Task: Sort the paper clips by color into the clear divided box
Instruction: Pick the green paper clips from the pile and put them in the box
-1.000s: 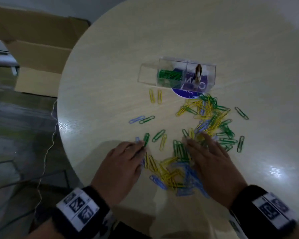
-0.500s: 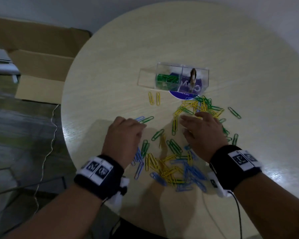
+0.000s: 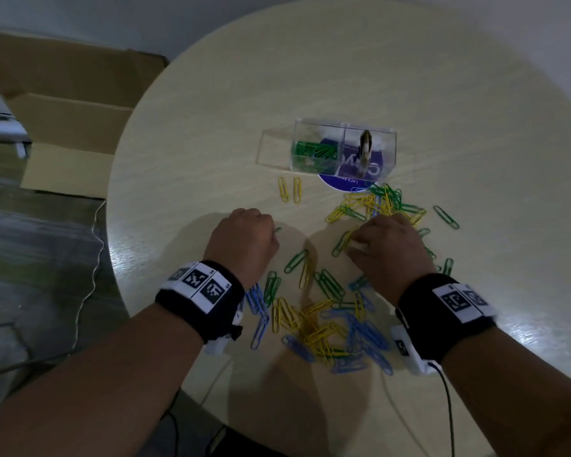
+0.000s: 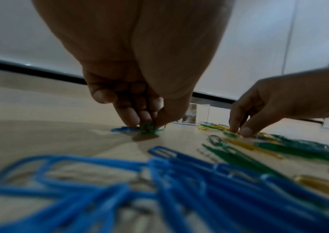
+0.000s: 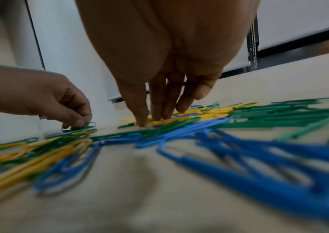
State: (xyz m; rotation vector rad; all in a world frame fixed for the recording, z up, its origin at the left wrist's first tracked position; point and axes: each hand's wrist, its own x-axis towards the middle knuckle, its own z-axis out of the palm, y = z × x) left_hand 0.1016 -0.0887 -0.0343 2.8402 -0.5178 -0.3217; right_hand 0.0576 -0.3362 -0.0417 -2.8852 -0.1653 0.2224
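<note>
Green, yellow and blue paper clips [image 3: 323,311] lie scattered on the round table. The clear divided box [image 3: 343,150] stands beyond them, with green clips [image 3: 314,151] in its left compartment. My left hand [image 3: 271,235] pinches a green paper clip [image 4: 149,127] between thumb and fingers, low on the table beside a blue clip [image 4: 123,129]. My right hand [image 3: 355,247] is down on the far pile, thumb and fingertips [image 5: 145,123] closed together on a yellow paper clip [image 5: 163,122] that lies flat.
A purple round disc [image 3: 350,183] lies under the box, and a small brownish thing [image 3: 365,150] stands in the right compartment. Two yellow clips [image 3: 290,189] lie apart near the box. Cardboard boxes [image 3: 73,120] stand on the floor to the left.
Both hands moved away from me, from the near pile toward the box. The left hand closed on a green clip; the right hand came down on the far pile.
</note>
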